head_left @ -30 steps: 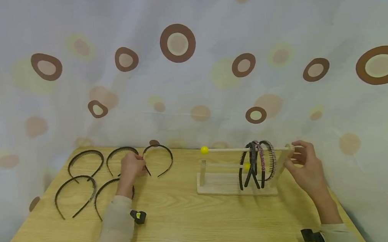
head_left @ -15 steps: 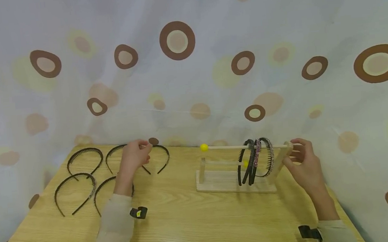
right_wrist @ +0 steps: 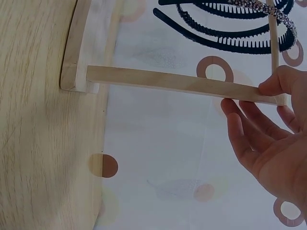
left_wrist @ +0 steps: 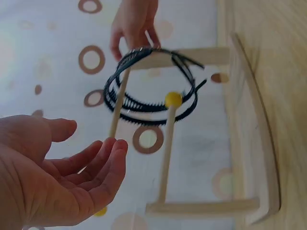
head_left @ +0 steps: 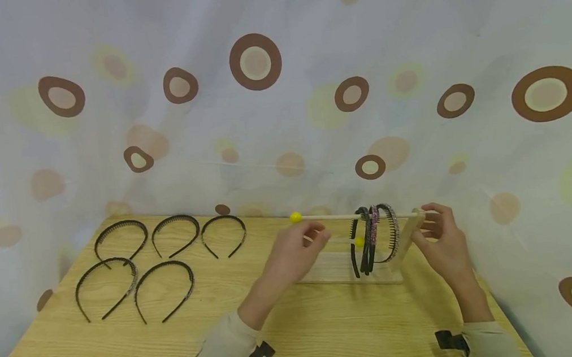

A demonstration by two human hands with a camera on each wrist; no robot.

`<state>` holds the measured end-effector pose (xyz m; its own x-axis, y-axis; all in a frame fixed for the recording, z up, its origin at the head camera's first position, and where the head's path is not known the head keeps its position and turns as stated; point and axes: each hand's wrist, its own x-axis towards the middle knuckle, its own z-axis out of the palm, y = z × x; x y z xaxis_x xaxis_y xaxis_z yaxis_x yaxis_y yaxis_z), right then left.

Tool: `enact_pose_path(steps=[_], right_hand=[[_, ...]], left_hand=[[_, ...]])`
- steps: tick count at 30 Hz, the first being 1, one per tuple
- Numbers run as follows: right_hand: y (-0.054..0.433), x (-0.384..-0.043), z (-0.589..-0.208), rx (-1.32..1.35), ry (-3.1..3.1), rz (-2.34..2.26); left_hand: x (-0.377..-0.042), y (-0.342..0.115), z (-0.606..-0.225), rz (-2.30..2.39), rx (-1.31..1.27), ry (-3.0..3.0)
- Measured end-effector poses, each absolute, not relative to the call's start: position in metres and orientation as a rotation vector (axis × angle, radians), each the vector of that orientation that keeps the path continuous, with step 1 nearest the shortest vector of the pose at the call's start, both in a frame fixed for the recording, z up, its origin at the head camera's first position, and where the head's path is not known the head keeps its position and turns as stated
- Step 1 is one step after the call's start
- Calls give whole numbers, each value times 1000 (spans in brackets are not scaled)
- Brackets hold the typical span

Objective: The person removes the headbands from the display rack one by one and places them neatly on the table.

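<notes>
A wooden headband stand bears an upper rod tipped with a yellow ball. Several black toothed headbands hang on that rod towards its right end, among them a silver glitter headband and a pink glitter one. My left hand is just below the rod's left part; in the left wrist view its fingers curve loosely with nothing between them and the thumb. With thumb and fingers, my right hand grips the top of the stand's right post.
Several more headbands lie on the wooden table at the left, including one at the front and one nearest the stand. A shorter lower rod with its own yellow ball sits under the upper one. A patterned curtain rises behind the table.
My left hand has moved right, from over the headbands on the table to the rod's left part. The hanging headbands have swung closer together. My right hand keeps its grip on the post.
</notes>
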<state>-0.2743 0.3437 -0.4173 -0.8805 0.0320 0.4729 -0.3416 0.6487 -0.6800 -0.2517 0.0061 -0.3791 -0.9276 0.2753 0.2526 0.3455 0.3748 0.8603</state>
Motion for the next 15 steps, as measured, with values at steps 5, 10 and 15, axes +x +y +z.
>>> enact_pose_path(steps=[5,10,15], right_hand=[[346,-273,-414,245,-2413,1145],[344,-272,-414,229,-2410,1179],[345,-274,-415,223,-2399,1193]], left_hand=[[-251,53,-394,-1772,-586,-2539],[-250,81,-398,-1984,-517,-2462],[-253,99,-399,-2118,-401,-2383]])
